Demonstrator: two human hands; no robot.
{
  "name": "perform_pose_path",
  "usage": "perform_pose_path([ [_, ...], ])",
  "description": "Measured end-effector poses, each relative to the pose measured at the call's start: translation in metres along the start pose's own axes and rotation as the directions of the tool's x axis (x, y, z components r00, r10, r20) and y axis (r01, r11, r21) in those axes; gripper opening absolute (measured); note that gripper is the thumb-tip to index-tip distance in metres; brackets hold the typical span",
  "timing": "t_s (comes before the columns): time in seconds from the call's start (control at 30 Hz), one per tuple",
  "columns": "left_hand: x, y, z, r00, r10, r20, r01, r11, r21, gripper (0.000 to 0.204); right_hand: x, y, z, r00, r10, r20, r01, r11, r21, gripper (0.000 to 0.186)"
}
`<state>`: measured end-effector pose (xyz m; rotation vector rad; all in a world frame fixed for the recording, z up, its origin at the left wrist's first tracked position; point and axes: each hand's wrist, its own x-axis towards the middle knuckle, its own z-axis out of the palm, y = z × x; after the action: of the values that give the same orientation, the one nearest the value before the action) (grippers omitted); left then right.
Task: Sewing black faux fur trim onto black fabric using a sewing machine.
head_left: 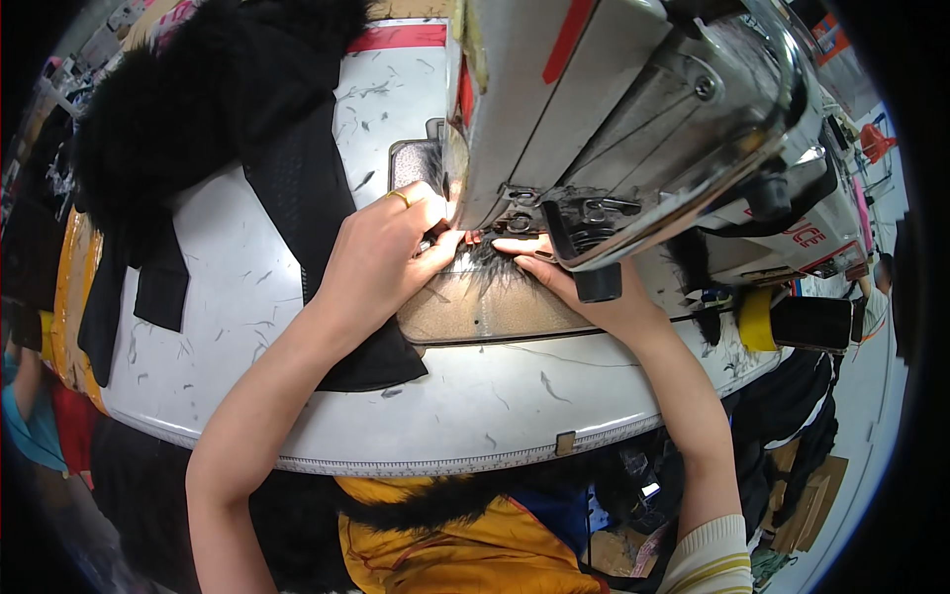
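A white sewing machine (554, 119) stands over the table, its lamp lighting the work at the needle area. Black feathery trim (485, 269) lies there, its wispy edge fanned toward me over the metal bed plate (485, 312). My left hand (391, 243), with a ring on one finger, is closed with thumb and fingers pinched at the trim's left side. From the right, my right hand (594, 292) pinches the trim between thumb and forefinger, partly behind the machine head. Black fabric (327, 208) runs down from the far left and passes under my left forearm.
A fluffy black pile (148, 139) covers the table's far left. Loose feather bits dot the white tabletop (247, 287). A measuring tape (396, 465) follows the front edge. Yellow cloth (445, 544) and a black fluffy strip (426, 510) lie below. A black object with a yellow band (757, 319) sits right.
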<state>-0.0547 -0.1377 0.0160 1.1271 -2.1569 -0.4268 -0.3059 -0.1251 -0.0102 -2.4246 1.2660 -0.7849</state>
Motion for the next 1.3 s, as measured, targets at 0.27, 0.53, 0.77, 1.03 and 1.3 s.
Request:
perform_pose_path([
  [0.27, 0.0, 0.0008, -0.0016, 1.0, -0.019, 0.018, 0.019, 1.0, 0.001, 0.019, 0.0001, 0.0023, 0.0034, 1.0, -0.004, -0.027, 0.005, 1.0, 0.019, 0.023],
  [0.53, -0.0003, 0.0002, -0.0005, 1.0, -0.006, 0.004, 0.006, 1.0, 0.0, 0.019, 0.0014, -0.0029, -0.0024, 1.0, 0.014, 0.009, -0.014, 0.999, 0.039, 0.024],
  [0.77, -0.0002, 0.0015, -0.0012, 1.0, -0.008, 0.012, 0.008, 1.0, -0.021, 0.019, 0.0023, -0.006, -0.0031, 1.0, 0.018, 0.009, -0.018, 1.0, 0.011, 0.024],
  [1.03, -0.0006, 0.0008, -0.0002, 1.0, -0.015, 0.003, 0.015, 1.0, 0.002, 0.019, 0.0011, -0.005, -0.0036, 1.0, 0.022, 0.018, -0.022, 1.0, 0.01, 0.019],
  [1.3, -0.0002, 0.0004, 0.0, 1.0, -0.003, -0.011, 0.003, 1.0, 0.006, 0.02, 0.0025, -0.0075, -0.0036, 1.0, 0.019, 0.007, -0.019, 1.0, 0.008, 0.016],
])
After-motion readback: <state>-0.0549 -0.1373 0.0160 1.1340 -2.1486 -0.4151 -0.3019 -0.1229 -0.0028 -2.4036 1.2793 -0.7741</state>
